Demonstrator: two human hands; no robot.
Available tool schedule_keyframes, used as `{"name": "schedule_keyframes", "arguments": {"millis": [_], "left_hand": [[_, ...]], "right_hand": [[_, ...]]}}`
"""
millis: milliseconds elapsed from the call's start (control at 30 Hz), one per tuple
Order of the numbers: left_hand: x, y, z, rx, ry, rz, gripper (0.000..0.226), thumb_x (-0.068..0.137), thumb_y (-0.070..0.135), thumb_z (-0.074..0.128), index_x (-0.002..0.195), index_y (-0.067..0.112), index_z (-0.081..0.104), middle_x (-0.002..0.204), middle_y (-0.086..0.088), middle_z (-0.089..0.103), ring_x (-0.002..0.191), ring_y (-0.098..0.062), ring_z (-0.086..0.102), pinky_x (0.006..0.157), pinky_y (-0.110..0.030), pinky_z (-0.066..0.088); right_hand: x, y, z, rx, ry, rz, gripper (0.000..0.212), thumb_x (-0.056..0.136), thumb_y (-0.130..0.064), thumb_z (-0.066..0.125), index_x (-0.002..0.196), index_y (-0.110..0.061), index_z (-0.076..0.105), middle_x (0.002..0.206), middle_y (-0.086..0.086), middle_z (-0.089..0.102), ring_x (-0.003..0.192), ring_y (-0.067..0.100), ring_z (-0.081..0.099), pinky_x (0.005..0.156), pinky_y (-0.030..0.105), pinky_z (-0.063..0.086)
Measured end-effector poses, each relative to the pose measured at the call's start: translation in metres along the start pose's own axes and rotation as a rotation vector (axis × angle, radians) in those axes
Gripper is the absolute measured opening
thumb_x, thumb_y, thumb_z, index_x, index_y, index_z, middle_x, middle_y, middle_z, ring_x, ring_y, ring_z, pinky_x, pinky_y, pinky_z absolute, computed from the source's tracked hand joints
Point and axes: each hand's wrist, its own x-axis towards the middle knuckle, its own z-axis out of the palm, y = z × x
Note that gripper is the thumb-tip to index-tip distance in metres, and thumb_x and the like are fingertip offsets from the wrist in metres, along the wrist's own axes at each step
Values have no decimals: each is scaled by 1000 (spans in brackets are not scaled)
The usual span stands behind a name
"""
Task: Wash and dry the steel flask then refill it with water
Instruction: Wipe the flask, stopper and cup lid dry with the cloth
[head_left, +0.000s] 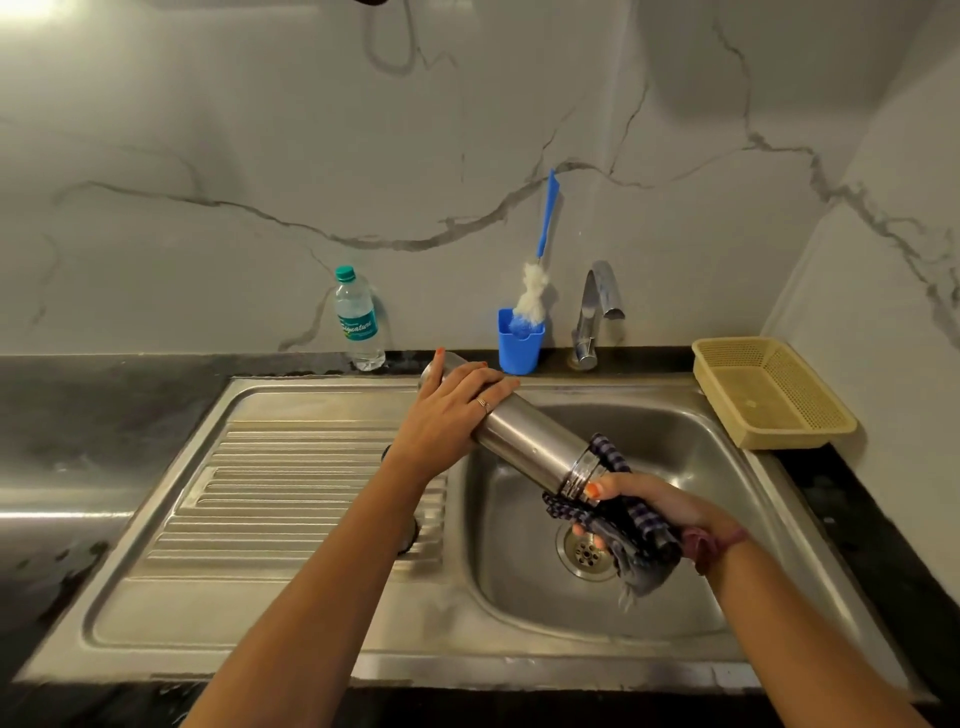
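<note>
Left hand (453, 410) wrapped round steel flask (524, 436) base; right hand (649, 506) clutching checked cloth (631, 525) at neck, over sink (519, 660) basin. Drying step, judged. Next: refill at tap (597, 312).

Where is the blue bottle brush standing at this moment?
In the head view, the bottle brush stands in a blue cup at the back of the counter, just left of the tap, leaning against the marble wall.

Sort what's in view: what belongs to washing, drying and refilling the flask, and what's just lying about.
In the job:
flask, held by left hand
checked cloth, held at the flask's mouth by right hand
tap
sink
bottle brush in blue cup

Lying about:
plastic water bottle
yellow basket
</note>
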Motion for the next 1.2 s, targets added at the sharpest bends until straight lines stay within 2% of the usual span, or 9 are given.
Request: {"name": "schedule_keyframes", "arguments": {"millis": [267,500,600,733,867,933,1000,1067,1200], "left_hand": [[-20,-21,-11,33,-32,-33,94,59,19,92,140,25,43,133,-6,57,131,-27,45,115,-63,12],[-41,-33,-23,55,-11,-150,87,58,15,91,136,21,54,129,-8,59,127,-27,44,115,-62,16],[-50,-39,-29,50,-14,-274,88,57,13,91,137,21,55,128,-7,59,126,-32,50,116,-64,16],[-65,-51,-37,59,1,-449,84,58,12,91,135,19,58,126,-9,61,122,-36,54,115,-67,17],[-81,-62,-40,-78,14,-697,84,59,15,88,137,18,57,127,-11,58,117,-36,54,113,-68,24],[-91,-67,-43,-225,65,-836,85,60,17,89,138,18,55,129,-9,51,114,-30,50,110,-60,33],[-101,-71,-47,-378,121,-984,87,61,19,91,139,16,52,130,-7,40,114,-24,45,110,-45,40],[-109,-74,-53,-462,167,-1082,89,60,21,94,138,15,51,124,-2,37,107,-19,46,102,-33,44],[-123,-82,-59,-645,255,-1262,76,60,19,94,125,19,53,120,0,46,96,-15,53,89,-32,48]], "right_hand": [[18,0,24,-27,-16,-9,69,57,-29,75,115,2,55,90,20,67,67,22,63,60,28,55],[32,-1,42,-11,6,-61,73,59,-34,78,120,-1,55,90,18,68,66,21,64,59,28,56],[34,-4,43,0,24,-96,77,58,-40,84,119,-2,57,97,20,69,69,23,67,63,30,58],[32,-9,45,81,12,-140,61,67,-42,81,110,0,67,106,25,68,74,26,69,66,34,60],[40,-10,49,261,22,-137,46,87,-27,56,121,4,58,120,28,62,90,32,68,76,39,58],[47,-9,51,329,11,-165,45,90,-22,51,125,6,55,126,28,58,101,35,64,84,43,57],[54,-7,53,379,25,-182,44,92,-19,46,127,7,53,131,29,54,111,37,58,91,46,52],[62,-4,55,428,60,-183,46,91,-18,43,128,8,52,132,29,53,114,37,55,92,46,52],[77,2,59,541,177,-232,46,90,-17,41,130,5,50,130,28,55,109,38,59,85,48,56]]}}
